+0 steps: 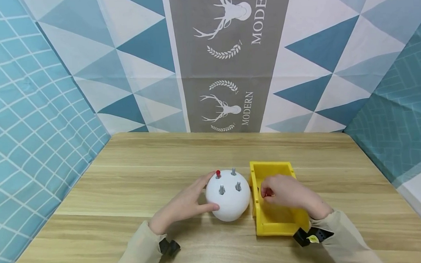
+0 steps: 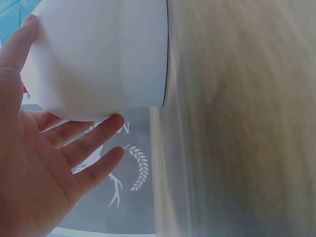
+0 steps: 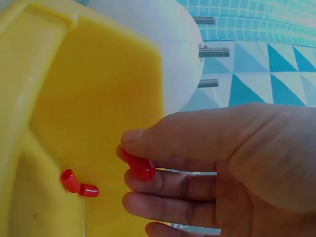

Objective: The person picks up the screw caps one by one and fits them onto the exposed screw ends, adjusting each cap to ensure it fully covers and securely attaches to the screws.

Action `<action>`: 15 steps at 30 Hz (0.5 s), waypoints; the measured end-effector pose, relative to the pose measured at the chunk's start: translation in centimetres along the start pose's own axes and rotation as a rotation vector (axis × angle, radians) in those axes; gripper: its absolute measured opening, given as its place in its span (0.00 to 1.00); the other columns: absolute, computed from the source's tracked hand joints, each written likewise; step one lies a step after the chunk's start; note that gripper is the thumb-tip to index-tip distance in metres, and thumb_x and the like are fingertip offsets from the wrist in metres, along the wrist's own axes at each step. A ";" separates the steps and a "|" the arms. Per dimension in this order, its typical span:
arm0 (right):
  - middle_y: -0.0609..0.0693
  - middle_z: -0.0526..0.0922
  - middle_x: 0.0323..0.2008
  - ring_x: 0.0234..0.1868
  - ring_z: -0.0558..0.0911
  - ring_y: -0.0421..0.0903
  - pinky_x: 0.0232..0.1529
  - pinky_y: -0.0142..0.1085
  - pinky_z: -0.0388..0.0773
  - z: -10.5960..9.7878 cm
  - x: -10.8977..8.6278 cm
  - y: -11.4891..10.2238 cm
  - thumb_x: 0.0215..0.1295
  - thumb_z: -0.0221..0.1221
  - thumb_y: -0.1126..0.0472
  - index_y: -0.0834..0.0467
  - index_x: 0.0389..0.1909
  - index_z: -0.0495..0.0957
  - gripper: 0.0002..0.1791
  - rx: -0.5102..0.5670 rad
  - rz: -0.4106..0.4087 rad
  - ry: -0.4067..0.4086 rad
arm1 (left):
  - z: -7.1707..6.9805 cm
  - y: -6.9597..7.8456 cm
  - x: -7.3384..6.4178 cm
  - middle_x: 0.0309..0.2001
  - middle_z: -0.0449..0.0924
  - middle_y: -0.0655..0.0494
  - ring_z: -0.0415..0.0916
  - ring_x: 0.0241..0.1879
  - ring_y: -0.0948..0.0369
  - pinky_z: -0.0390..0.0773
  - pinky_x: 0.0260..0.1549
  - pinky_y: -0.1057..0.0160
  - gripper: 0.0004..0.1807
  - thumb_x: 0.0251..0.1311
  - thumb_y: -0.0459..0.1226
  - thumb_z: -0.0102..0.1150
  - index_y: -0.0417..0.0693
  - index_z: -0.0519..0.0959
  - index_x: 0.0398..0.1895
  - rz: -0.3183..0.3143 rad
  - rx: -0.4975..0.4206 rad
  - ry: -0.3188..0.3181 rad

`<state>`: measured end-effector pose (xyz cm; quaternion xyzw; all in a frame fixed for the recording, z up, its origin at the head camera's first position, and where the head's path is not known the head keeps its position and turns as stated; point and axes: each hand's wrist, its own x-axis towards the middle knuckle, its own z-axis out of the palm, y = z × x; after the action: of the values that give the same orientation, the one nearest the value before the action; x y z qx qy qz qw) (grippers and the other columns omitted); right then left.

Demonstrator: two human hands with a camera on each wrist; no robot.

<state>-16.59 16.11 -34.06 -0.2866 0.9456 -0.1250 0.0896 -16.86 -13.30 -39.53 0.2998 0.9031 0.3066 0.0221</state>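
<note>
Right grip pinches red cap; left grip spread against white dome; loose caps: right-wrist view only.

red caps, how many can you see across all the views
4: one red cap atop the white dome, one pinched cap in the right hand, and two loose caps inside the yellow bin. More may be hidden behind the hand.

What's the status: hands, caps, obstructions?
Left hand on white dome. Right hand pinching red cap at yellow bin. One capped stud, three bare studs. Bin wall between right hand and dome.
</note>
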 end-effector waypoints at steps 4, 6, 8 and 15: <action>0.40 0.72 0.25 0.28 0.68 0.39 0.30 0.31 0.69 -0.4 0.0 -0.2 0.54 0.62 0.62 0.51 0.25 0.76 0.05 0.013 0.015 0.021 | 0.0 -0.1 0.0 0.67 0.56 0.58 0.67 0.56 0.61 0.69 0.53 0.50 0.51 0.45 0.66 0.55 0.63 0.46 0.71 -0.005 -0.002 -0.003; 0.41 0.72 0.26 0.28 0.69 0.39 0.31 0.31 0.70 -0.6 0.0 -0.2 0.55 0.62 0.63 0.53 0.26 0.77 0.03 0.020 -0.005 0.042 | 0.1 -0.1 0.0 0.67 0.56 0.59 0.67 0.57 0.62 0.69 0.53 0.51 0.51 0.44 0.67 0.54 0.64 0.45 0.71 -0.012 -0.001 -0.004; 0.42 0.72 0.27 0.28 0.69 0.39 0.31 0.31 0.71 -0.8 0.1 -0.2 0.57 0.61 0.63 0.55 0.27 0.78 0.02 0.019 -0.026 0.068 | 0.1 -0.1 0.0 0.67 0.56 0.60 0.67 0.56 0.62 0.69 0.53 0.51 0.51 0.44 0.67 0.54 0.65 0.45 0.71 -0.013 -0.003 -0.005; 0.44 0.73 0.29 0.30 0.70 0.39 0.33 0.32 0.73 -1.2 0.3 -0.4 0.60 0.57 0.64 0.57 0.30 0.78 0.02 0.046 -0.050 0.117 | 0.1 -0.1 0.0 0.67 0.56 0.60 0.67 0.57 0.62 0.69 0.53 0.51 0.51 0.44 0.67 0.54 0.68 0.44 0.70 -0.014 -0.002 -0.005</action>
<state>-16.90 15.89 -32.82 -0.3001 0.9386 -0.1657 0.0378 -16.91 -13.32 -39.70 0.2942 0.9048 0.3067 0.0271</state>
